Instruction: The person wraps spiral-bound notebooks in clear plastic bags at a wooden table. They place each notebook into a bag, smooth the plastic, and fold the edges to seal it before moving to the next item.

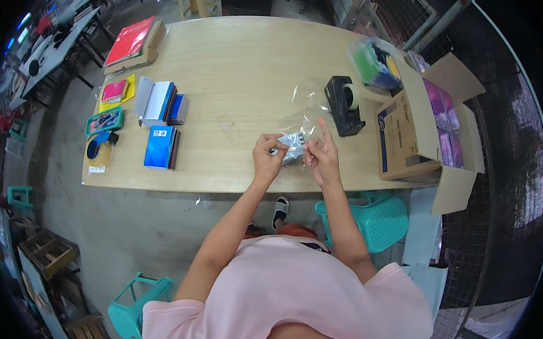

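Observation:
Near the front edge of the table, a small pale grey-blue pack [293,147] in clear plastic is between my two hands. My left hand [267,156] pinches its left side with thumb and fingers. On the other side, my right hand [323,160] has its thumb and curled fingers at the pack's right edge, with the index finger stretched away from me. Loose clear film [300,119] spreads beyond the pack towards a black tape dispenser [346,112]. What exactly the pack contains is too small to make out.
Blue spiral notebooks [158,147] stand in stacks to the left, near a teal tray [104,121] and a blue tape holder [103,141]. Red folders [131,40] lie far left. An open carton [403,139] with purple packs stands right. Teal stools [379,223] flank me.

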The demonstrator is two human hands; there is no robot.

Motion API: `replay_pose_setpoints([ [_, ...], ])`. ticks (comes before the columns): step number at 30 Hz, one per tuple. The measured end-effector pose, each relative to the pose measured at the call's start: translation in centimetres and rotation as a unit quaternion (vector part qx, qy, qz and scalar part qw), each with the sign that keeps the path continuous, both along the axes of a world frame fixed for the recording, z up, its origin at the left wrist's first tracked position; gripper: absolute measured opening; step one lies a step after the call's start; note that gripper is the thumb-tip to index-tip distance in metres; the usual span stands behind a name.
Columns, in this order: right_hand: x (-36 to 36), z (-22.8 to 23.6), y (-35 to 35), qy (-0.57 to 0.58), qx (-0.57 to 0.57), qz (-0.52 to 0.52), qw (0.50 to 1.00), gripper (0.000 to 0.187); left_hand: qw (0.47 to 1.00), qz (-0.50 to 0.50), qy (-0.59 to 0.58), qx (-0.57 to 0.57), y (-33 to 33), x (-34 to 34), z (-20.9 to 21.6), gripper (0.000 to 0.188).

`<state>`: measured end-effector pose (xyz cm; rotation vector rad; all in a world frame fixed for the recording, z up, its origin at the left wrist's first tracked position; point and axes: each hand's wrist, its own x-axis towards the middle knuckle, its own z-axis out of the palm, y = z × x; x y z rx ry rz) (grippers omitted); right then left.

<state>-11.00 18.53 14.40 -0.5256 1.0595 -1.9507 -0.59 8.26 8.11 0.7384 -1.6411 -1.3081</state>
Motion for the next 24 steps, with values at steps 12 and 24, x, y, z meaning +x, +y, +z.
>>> replay_pose_setpoints([
  [12,0.7,-1.6,-0.9,0.192,0.274,-0.075,0.94,0.088,1.0,0.017,-0.011,-0.019,0.5,0.2,0.2,0.01],
  [24,-0.2,-4.0,4.0,-0.198,0.071,0.001,0.978,0.07,0.99,-0.01,0.001,-0.142,0.4,0.6,0.2,0.01],
])
